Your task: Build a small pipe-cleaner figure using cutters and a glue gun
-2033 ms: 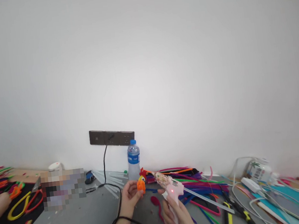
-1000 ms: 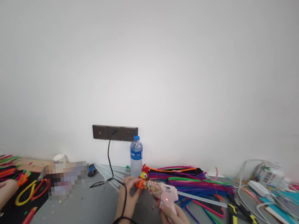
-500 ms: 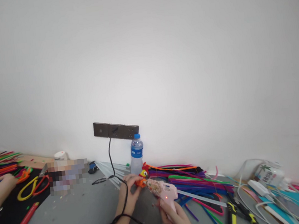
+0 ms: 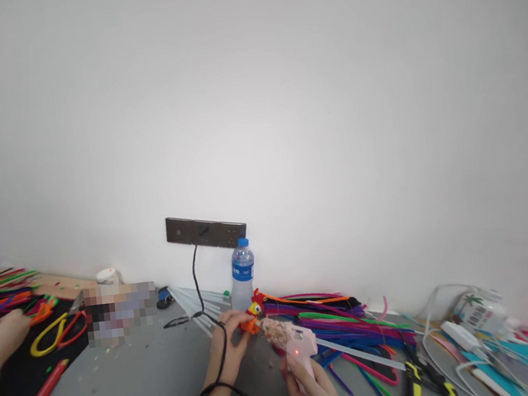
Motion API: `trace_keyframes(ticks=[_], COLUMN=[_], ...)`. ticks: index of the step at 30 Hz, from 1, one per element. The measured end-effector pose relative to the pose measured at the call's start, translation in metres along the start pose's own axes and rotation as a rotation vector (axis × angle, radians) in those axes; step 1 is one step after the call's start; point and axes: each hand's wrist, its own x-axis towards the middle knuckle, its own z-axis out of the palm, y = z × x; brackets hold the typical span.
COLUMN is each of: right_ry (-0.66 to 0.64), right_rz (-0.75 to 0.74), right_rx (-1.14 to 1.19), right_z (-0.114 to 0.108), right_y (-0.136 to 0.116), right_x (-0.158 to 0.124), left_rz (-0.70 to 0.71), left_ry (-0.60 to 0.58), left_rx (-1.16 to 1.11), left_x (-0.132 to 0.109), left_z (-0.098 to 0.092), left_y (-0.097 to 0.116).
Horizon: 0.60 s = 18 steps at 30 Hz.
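Note:
My left hand (image 4: 232, 338) pinches a small chicken figure (image 4: 256, 310), with a red comb, a yellow face and an orange lower part. My right hand (image 4: 311, 386) is wrapped round the handle of a pink hot glue gun (image 4: 299, 343), whose small red light is lit. A long clear glue stick (image 4: 358, 354) juts from the gun's back end. Its nozzle points left, close beside the figure's orange part; whether they touch I cannot tell. Across my left forearm runs a black power cord (image 4: 222, 355).
Behind the figure stands a water bottle (image 4: 242, 283), below a wall socket strip (image 4: 205, 230). Colourful pipe cleaners (image 4: 335, 317) and yellow-black pliers (image 4: 413, 381) lie right. Left are scissors (image 4: 48, 337), a red cutter (image 4: 49, 384) and another person's hand (image 4: 4, 342). Glue sticks (image 4: 193, 304) fan out near the wall.
The glue gun has shifted slightly right, its nozzle drawing a little away from the chicken figure. My left hand stays nearly still. The other person's hand has moved slightly.

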Motion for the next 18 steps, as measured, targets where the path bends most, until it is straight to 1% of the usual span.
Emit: trace_keyframes(ticks=[3, 7, 13, 18], right_ry=[0.005, 0.037, -0.005, -0.001], right_rz=[-0.011, -0.021, -0.050, -0.045], right_rx=[-0.010, -0.023, -0.061, -0.076], right_z=[-0.0010, -0.0004, -0.0007, -0.0033], right_y=[0.0003, -0.0020, -0.0065, -0.0051], right_x=[0.0000, -0.0006, -0.0015, 0.0010], left_rz=[0.002, -0.002, 0.025, 0.042], left_ry=[0.019, 0.014, 0.071, 0.063], left_rx=[-0.006, -0.018, -0.034, -0.011], left_x=[-0.0004, -0.0006, -0.0015, -0.0008], left_z=[0.0009, 0.0017, 0.0048, 0.0046], left_y=[-0.0009, 0.0007, 0.0013, 0.0000])
